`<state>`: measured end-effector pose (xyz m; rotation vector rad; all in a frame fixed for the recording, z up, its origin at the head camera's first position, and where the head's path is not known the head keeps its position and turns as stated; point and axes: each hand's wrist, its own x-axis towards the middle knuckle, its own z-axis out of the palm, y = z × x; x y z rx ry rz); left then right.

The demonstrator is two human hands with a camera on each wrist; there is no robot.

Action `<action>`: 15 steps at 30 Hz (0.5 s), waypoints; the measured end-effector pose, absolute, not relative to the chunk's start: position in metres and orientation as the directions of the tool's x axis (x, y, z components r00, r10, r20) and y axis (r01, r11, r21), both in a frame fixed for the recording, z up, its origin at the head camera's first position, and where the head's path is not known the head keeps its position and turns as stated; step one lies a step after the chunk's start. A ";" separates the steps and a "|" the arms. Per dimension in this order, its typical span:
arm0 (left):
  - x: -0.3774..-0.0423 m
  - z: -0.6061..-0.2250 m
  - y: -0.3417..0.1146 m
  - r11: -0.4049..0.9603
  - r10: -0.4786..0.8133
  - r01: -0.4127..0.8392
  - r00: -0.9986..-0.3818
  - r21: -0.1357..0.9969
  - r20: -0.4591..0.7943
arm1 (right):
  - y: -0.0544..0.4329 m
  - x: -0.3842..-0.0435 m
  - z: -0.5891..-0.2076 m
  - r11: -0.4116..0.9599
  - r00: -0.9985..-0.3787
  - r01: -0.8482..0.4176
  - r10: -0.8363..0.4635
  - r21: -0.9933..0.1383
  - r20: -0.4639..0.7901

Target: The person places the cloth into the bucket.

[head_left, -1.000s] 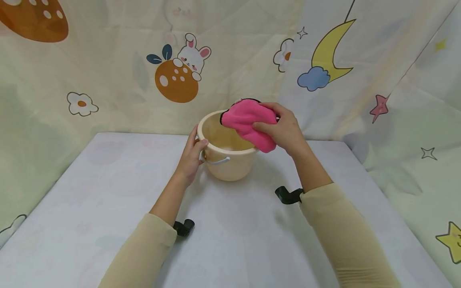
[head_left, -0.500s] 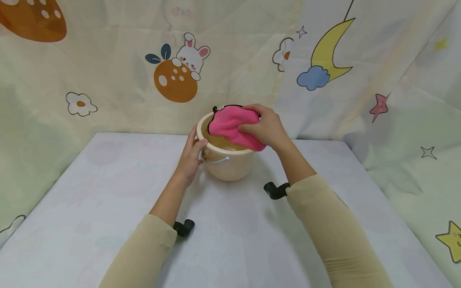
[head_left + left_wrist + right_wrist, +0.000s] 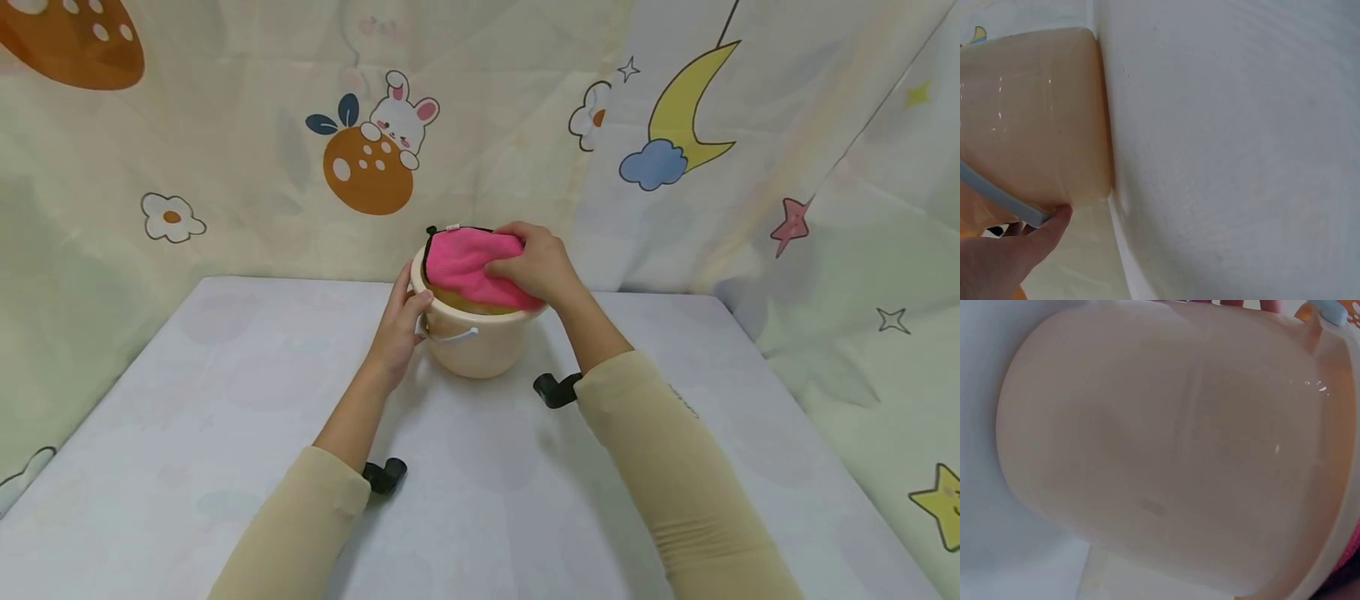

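Observation:
A cream plastic bucket (image 3: pixel 480 346) stands upright on the table. My left hand (image 3: pixel 393 329) grips its left side, thumb over the rim and fingers along the outer wall. Between thumb and fingers my right hand (image 3: pixel 542 265) pinches a pink cloth (image 3: pixel 472 262) with black edging and a small white tag. The cloth is over the bucket's mouth, partly inside the rim, and covers much of the opening. In the left wrist view, left-hand fingers (image 3: pixel 1050 234) lie by the grey handle (image 3: pixel 1000 195). The right wrist view is mostly bucket wall (image 3: pixel 1166 444); the right hand's grip is hidden there.
The table (image 3: pixel 247 433) has a white cover and extends around the bucket. Behind it hangs a cartoon-printed curtain (image 3: pixel 247 125). Black wrist mounts (image 3: pixel 386 475) stick out from both sleeves, above the tabletop.
My right hand has carried the pink cloth left and slightly down, from over the bucket's right rim to across its opening. The left hand and bucket have stayed in place.

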<state>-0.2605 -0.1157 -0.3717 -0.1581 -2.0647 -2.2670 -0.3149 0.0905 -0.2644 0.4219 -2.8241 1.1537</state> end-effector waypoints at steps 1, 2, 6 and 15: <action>-0.261 -0.372 -0.115 -0.095 0.018 0.120 -0.992 0.988 0.122 | 0.090 -0.315 -0.266 0.686 -0.961 -0.272 -0.226 -0.675 0.158; -0.261 -0.373 -0.115 -0.094 0.020 0.119 -0.992 0.988 0.121 | 0.089 -0.316 -0.267 0.690 -0.962 -0.268 -0.223 -0.673 0.155; -0.261 -0.374 -0.114 -0.090 0.023 0.115 -0.993 0.989 0.118 | 0.086 -0.316 -0.270 0.710 -0.962 -0.269 -0.224 -0.651 0.154; -0.260 -0.372 -0.115 -0.083 0.013 0.108 -0.994 0.991 0.110 | 0.081 -0.318 -0.275 0.789 -0.947 -0.319 -0.291 -0.525 0.138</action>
